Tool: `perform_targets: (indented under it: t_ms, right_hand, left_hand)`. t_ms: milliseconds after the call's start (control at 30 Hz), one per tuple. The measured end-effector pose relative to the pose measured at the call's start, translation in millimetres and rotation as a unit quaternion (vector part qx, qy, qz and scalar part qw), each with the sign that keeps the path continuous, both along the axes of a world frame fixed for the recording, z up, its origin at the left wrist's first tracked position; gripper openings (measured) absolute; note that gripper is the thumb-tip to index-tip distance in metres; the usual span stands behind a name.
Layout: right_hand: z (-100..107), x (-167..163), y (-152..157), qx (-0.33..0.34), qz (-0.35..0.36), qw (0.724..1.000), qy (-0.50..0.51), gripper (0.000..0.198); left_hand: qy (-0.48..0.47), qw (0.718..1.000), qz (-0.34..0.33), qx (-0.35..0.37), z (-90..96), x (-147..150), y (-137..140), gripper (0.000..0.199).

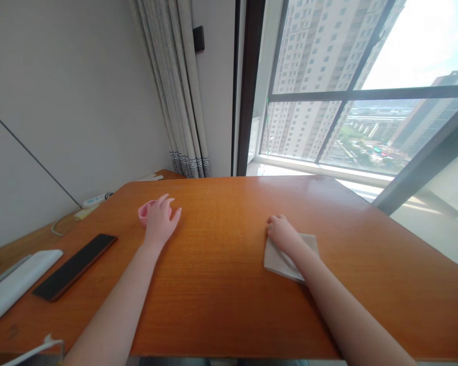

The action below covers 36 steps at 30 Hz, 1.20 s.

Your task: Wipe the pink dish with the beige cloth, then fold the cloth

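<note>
My left hand [161,218] is over the right side of a small pink bowl-like object [142,213] toward the far left of the table. Its thumb and fingers are apart, and it partly hides the pink object; whether they touch I cannot tell. On the right, a folded pale grey cloth [277,262] lies flat on the wooden table [213,284]. My right hand [284,233] rests at the cloth's far left corner with its fingers curled closed there. That hand and forearm cover part of the cloth, and the fingertips are partly hidden.
A dark flat slab [74,267] lies at the left, beside a white device [21,284]. A white cable [41,348] crosses the near left corner. Behind the left edge sits a power strip [95,201]. A curtain [183,91] and a large window [347,127] stand beyond the table.
</note>
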State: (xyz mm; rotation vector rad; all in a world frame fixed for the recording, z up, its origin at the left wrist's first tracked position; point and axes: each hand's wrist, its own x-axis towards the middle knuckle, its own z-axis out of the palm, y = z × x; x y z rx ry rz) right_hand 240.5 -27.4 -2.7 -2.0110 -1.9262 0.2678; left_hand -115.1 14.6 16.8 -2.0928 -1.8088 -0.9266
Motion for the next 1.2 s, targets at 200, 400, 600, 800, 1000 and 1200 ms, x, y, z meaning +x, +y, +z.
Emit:
perform_targets:
  t_ms: [200, 400, 600, 800, 1000, 1200]
  right_hand:
    - [-5, -43, 1, 0.117, 0.127, 0.907, 0.384, 0.023]
    - [-11, -24, 6, 0.149, 0.118, 0.945, 0.267, 0.020]
    - [-17, -32, 5, 0.134, 0.139, 0.955, 0.226, 0.023]
    - [-23, -42, 3, 0.085, 0.163, 0.977, 0.108, 0.026]
    - [-26, -46, 3, 0.063, 0.158, 0.985, 0.041, 0.034]
    - [-27, -45, 8, 0.075, 0.133, 0.987, 0.044, 0.030]
  left_hand:
    - [0.011, 0.928, -0.345, -0.140, -7.5, 102, -57, 0.047]
    - [0.087, 0.882, -0.374, -0.273, -22.5, 118, -78, 0.052]
    - [0.045, 0.947, -0.205, -0.245, -21.7, 43, -86, 0.041]
    - [0.055, 0.978, 0.018, -0.202, -33.8, -65, -106, 0.037]
    - [0.051, 0.979, 0.047, -0.191, -42.6, -117, -99, 0.031]
    - [0.069, 0.980, 0.070, -0.175, -26.3, -89, -89, 0.022]
